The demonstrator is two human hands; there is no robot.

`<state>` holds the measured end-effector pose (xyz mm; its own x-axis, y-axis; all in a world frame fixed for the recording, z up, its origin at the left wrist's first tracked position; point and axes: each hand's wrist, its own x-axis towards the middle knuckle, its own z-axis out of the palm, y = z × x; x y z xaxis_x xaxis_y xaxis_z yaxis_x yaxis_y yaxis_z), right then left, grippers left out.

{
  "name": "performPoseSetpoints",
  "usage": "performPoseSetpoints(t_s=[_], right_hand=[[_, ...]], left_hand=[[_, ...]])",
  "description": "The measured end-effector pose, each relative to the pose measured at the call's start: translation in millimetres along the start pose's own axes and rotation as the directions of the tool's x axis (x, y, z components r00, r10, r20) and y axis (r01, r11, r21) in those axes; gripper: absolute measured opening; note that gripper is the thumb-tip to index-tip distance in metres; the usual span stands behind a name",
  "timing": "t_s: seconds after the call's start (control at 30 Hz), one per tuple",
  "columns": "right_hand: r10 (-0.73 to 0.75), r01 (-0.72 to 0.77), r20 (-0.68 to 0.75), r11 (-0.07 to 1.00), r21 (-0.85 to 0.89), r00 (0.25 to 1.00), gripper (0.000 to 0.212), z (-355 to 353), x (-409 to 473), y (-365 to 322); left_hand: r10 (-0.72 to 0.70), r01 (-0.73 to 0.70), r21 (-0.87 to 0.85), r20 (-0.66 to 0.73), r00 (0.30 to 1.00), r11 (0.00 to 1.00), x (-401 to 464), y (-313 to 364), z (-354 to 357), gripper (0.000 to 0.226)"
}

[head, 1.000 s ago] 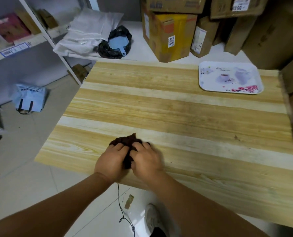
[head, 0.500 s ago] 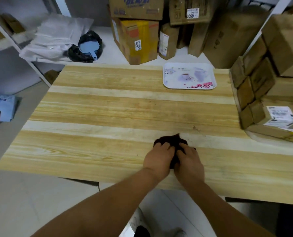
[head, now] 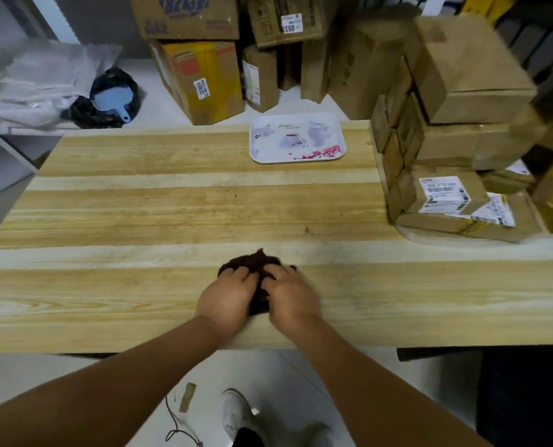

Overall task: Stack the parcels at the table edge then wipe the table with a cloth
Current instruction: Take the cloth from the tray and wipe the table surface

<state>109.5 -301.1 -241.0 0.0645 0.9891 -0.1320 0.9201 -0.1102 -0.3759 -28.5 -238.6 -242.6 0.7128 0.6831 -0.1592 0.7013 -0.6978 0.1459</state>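
A bunched dark brown cloth (head: 256, 263) lies on the pale wooden table (head: 139, 214) near its front edge. My left hand (head: 226, 296) and my right hand (head: 289, 293) press on it side by side, fingers curled over the cloth, which shows between and ahead of them. Brown cardboard parcels (head: 446, 150) stand stacked at the table's right edge, several high, the lower ones with white shipping labels (head: 444, 193).
A white printed tray (head: 297, 138) lies at the table's far side. Behind it stand large cartons (head: 204, 79). A shelf at the far left holds white bags (head: 42, 82) and a black bag (head: 107, 98). My white shoe (head: 239, 414) is on the floor below.
Both hands have slid the cloth to the right along the front of the table. My view has turned right, so the parcel stack has come into sight.
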Motion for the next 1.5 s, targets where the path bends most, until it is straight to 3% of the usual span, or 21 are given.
performPoseSetpoints(t_s=[0.17,0.27,0.37,0.6,0.73,0.83,0.9,1.07,1.2,1.3,1.43,1.5], right_hand=[[0.305,-0.300,-0.177,0.952,0.055,0.936,0.034,-28,-48,94],[0.413,-0.409,-0.193,0.911,0.062,0.890,0.035,-28,-62,110],[0.450,-0.446,-0.204,0.893,0.066,0.870,0.027,-21,-49,89],[0.304,-0.306,-0.104,0.952,-0.011,0.947,0.031,-7,7,-1],[0.026,-0.026,0.034,1.000,-0.007,0.999,0.033,17,50,-75],[-0.200,0.208,0.201,0.978,-0.017,0.959,0.037,39,71,-132],[-0.258,0.273,0.264,0.962,-0.021,0.929,0.042,42,78,-153],[-0.332,0.340,0.177,0.940,-0.013,0.926,0.045,36,89,-125],[-0.166,0.167,0.026,0.986,-0.006,0.986,0.044,20,103,-67],[0.021,-0.020,0.014,0.997,-0.071,1.000,0.042,8,113,-38],[0.215,-0.215,-0.038,0.976,-0.016,0.976,0.036,10,118,-62],[0.198,-0.198,-0.006,0.978,-0.069,0.980,0.034,17,120,-86]], left_hand=[[0.170,-0.156,-0.112,0.126,0.977,0.981,60,107,-1,0.078],[0.149,-0.130,-0.140,0.134,0.980,0.982,68,143,-8,0.063],[0.102,-0.095,-0.100,0.066,0.993,0.990,65,132,-10,0.038],[0.054,-0.056,-0.069,-0.036,0.998,0.996,35,16,-1,0.039],[-0.096,0.094,-0.031,-0.071,0.993,0.995,-10,-69,-13,0.034],[-0.182,0.189,0.089,-0.083,0.980,0.978,-58,-131,-16,0.044],[-0.224,0.230,0.111,-0.066,0.972,0.967,-79,-153,-12,0.048],[-0.196,0.203,0.056,-0.120,0.973,0.978,-58,-143,-6,0.051],[-0.127,0.118,-0.092,-0.101,0.987,0.989,4,-117,-6,0.062],[-0.076,0.072,-0.153,-0.019,0.997,0.986,54,-100,-12,0.060],[-0.038,0.037,-0.105,-0.007,0.999,0.994,72,-112,-27,0.037],[-0.041,0.036,-0.118,-0.044,0.998,0.992,56,-132,-28,0.030]])
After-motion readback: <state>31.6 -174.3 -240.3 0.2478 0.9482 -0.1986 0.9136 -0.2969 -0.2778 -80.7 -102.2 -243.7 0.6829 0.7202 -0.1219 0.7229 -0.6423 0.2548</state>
